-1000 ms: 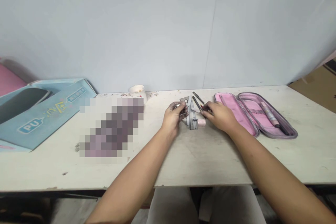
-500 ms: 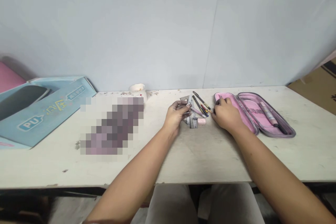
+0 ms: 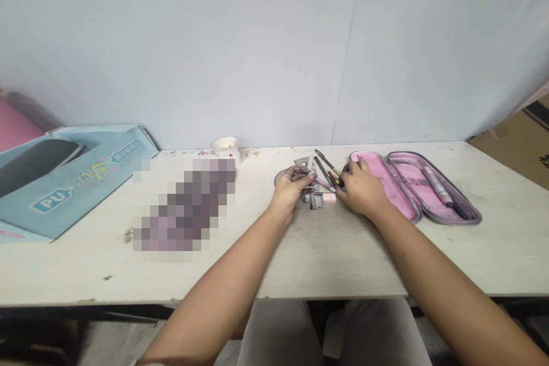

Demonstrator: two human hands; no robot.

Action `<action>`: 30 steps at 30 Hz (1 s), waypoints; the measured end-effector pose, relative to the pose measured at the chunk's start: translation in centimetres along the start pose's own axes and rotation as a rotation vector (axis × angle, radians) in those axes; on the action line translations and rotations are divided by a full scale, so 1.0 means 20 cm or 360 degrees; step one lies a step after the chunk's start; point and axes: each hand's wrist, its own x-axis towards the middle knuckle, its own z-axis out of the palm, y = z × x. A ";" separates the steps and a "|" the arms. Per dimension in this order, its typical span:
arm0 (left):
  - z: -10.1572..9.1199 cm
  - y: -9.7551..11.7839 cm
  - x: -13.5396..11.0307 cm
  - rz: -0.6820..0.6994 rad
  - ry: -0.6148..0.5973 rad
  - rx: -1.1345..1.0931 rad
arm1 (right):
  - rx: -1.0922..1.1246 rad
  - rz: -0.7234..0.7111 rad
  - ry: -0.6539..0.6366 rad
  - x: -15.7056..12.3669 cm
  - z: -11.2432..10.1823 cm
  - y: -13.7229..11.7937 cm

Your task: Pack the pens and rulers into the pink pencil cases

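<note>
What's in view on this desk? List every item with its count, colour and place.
Table: 1, scuffed white, in front of the wall.
Pencil case: 1, pink lining, grey edge, open, right of the hands.
Pens: several, mostly dark, centre, between the hands.
Ruler: 1, metal, under the pens.
Set square: 1, clear, behind the left hand.
Eraser: 1, pink, beside the ruler.
Cup: 1, white, back edge.
Printed box: 1, light blue, far left.
Blurred patch: 1, purple-grey, contents unreadable.
Left hand: at the pile's left side.
Right hand: fingers at the pens.
</note>
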 end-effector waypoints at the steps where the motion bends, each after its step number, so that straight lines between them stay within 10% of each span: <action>1: 0.00 0.00 0.00 -0.0001 -0.0004 0.0012 | -0.0009 -0.0026 -0.0010 0.00 0.00 0.00; 11: -0.01 -0.04 0.02 0.0240 -0.0041 0.0356 | 0.0306 -0.0120 0.0672 -0.02 -0.06 0.01; 24: -0.06 0.01 0.01 0.0894 -0.0157 0.1750 | 0.0220 -0.0560 0.0602 -0.04 -0.08 0.00; 30: 0.00 -0.02 -0.02 0.0646 -0.0527 0.1263 | 0.1053 -0.0379 0.0614 -0.01 -0.03 0.00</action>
